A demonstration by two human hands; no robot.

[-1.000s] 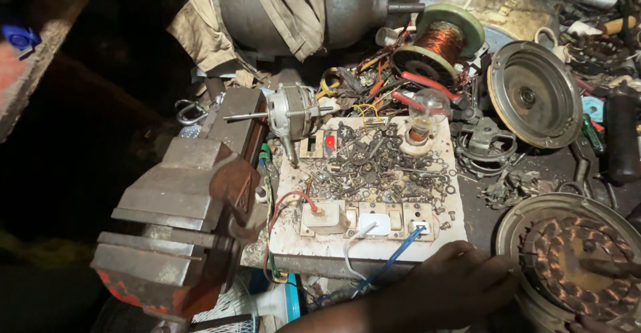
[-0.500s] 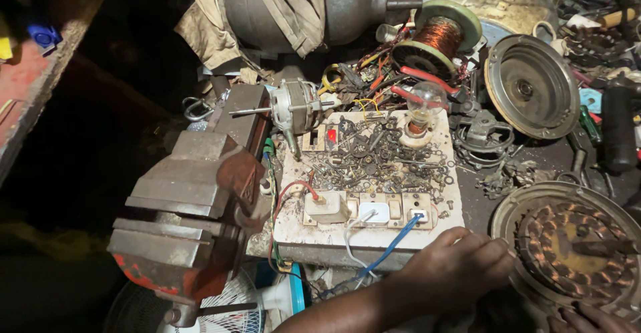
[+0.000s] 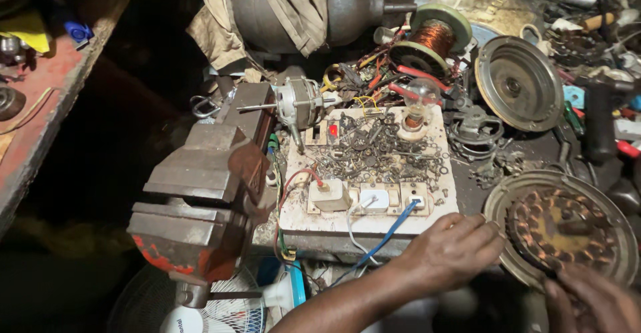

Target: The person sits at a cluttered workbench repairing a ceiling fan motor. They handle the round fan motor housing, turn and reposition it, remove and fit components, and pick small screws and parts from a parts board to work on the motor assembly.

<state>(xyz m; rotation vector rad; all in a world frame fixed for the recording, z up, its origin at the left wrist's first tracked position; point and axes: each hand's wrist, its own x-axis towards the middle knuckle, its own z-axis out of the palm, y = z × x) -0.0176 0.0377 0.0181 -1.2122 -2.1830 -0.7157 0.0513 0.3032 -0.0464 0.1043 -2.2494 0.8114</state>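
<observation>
L hand (image 3: 454, 249) lies palm down, fingers spread loose and flat, grasping nothing; fingertips touch the left rim of the round metal motor housing with copper-coloured stator windings (image 3: 561, 229), which sits at the lower right of the tabletop. Forearm runs down-left out of view. R hand (image 3: 591, 299) is at the bottom right corner, partly cut off by the frame edge; fingers curl onto the near rim of the same housing, but can't tell if they actually grip it.

Just left of the L hand: white switchboard panel w/ sockets and switches (image 3: 367, 203), its top covered in a heap of small dark screws and nuts (image 3: 377, 149). A clear glass bulb in a holder (image 3: 419, 99) stands at the panel's far right corner. Blue wire (image 3: 384, 239) hangs off the front edge, near the L wrist. Heavy grey bench vise w/ red paint traces (image 3: 200, 193) sits left of the panel. Small fan motor w/ shaft (image 3: 294, 102) behind the vise. Copper wire spool (image 3: 434, 36) and a round grey metal cover (image 3: 517, 82) further back.

Tabletop (image 3: 477, 193) is dark, grimy, cluttered. Dim room; white fan guard (image 3: 200, 309) below.
</observation>
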